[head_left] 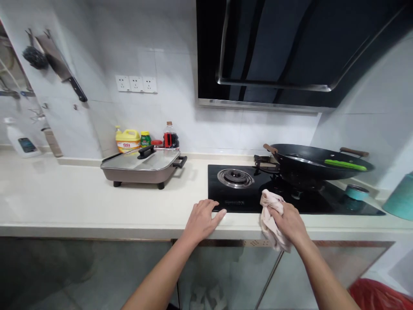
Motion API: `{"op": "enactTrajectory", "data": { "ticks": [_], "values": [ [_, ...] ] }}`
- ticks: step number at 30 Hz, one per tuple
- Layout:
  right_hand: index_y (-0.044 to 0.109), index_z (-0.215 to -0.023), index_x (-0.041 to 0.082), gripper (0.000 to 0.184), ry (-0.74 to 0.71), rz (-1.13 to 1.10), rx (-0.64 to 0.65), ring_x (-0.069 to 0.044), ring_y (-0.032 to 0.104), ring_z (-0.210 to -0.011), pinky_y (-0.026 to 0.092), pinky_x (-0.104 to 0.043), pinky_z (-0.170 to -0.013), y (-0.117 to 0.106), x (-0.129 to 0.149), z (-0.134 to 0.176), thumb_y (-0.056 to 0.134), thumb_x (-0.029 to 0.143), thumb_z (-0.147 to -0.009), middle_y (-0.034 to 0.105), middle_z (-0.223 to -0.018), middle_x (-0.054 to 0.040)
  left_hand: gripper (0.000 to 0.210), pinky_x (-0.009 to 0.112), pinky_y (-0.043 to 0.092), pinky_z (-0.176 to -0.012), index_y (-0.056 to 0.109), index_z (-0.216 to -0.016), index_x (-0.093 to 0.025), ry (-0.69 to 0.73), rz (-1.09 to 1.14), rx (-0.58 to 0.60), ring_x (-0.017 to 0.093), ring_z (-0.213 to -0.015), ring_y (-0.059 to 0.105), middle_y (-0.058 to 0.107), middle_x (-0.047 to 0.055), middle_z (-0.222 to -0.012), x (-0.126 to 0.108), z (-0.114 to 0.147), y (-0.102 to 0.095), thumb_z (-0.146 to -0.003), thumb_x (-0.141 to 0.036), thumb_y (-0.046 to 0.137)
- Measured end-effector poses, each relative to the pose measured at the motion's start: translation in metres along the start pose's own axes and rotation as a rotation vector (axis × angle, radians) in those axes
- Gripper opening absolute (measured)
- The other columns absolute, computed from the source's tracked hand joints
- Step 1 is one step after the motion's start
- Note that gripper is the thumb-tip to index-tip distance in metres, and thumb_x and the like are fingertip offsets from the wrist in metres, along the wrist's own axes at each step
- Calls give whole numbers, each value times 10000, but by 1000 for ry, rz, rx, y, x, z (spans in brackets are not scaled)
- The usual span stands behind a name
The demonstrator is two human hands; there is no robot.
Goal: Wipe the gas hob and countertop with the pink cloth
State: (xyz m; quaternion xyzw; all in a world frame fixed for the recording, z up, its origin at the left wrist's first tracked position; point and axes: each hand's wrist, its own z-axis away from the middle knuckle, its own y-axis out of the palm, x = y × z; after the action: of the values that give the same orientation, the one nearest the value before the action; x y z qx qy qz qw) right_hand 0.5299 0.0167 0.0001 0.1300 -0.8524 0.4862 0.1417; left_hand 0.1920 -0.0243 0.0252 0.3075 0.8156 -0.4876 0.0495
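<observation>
A pale pink cloth (272,224) is bunched in my right hand (289,223), at the front edge of the black glass gas stove (240,207). Part of the cloth lies on the glass and part hangs over the counter edge. My left hand (202,220) rests on the white counter at the stove's front left corner, fingers apart and nothing in it. Behind both hands is the bare left burner (235,178). On the right burner stands a large black wok (309,172) with wooden handles and a green-handled utensil (345,164) in it.
An electric pan (138,173) with a glass lid stands on the counter (74,193) at left, bottles (128,140) behind it. A loose pan support (265,162) lies behind the stove. A teal round container (356,192) sits at the stove's right. The range hood (267,51) overhangs.
</observation>
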Motion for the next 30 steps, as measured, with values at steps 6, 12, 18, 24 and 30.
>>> {"op": "enactTrajectory", "data": {
  "ticks": [6, 12, 18, 24, 30],
  "values": [
    [619, -1377, 147, 570, -157, 57, 388, -308, 602, -1216, 439, -389, -1018, 0, 62, -16, 536, 447, -899, 659, -1342, -161, 423, 464, 454, -1047, 680, -1230, -220, 50, -73, -25, 278, -1238, 591, 694, 95, -1271, 2, 3, 7, -1008, -541, 519],
    [615, -1375, 136, 610, -230, 96, 527, -334, 597, -1234, 440, -396, -1002, 17, 113, -39, 520, 523, -912, 659, -1348, -177, 442, 476, 459, -1048, 677, -1249, -229, 83, -110, -27, 291, -1255, 581, 673, 112, -1307, 3, 5, 8, -1003, -560, 519],
    [685, -1301, 174, 533, -164, 131, 537, -319, 623, -1227, 444, -390, -1006, 44, 122, -93, 495, 499, -923, 692, -1309, -156, 443, 484, 462, -1049, 678, -1244, -236, 73, -80, -20, 293, -1238, 587, 672, 108, -1306, 3, 7, 6, -1006, -568, 506],
    [731, -1214, 131, 553, -82, 175, 527, -344, 645, -1191, 460, -434, -997, 59, 116, -122, 426, 496, -931, 702, -1276, -192, 462, 481, 452, -1055, 679, -1246, -239, 61, -39, -17, 293, -1241, 578, 672, 102, -1301, 2, 9, 5, -1007, -587, 491],
    [670, -1301, 101, 634, -20, 178, 480, -360, 625, -1222, 469, -434, -967, 60, 109, -122, 400, 544, -937, 665, -1324, -223, 454, 474, 466, -1031, 693, -1214, -229, 32, -23, -31, 289, -1215, 593, 686, 104, -1268, 1, 8, 8, -1009, -581, 492]
  ]
}}
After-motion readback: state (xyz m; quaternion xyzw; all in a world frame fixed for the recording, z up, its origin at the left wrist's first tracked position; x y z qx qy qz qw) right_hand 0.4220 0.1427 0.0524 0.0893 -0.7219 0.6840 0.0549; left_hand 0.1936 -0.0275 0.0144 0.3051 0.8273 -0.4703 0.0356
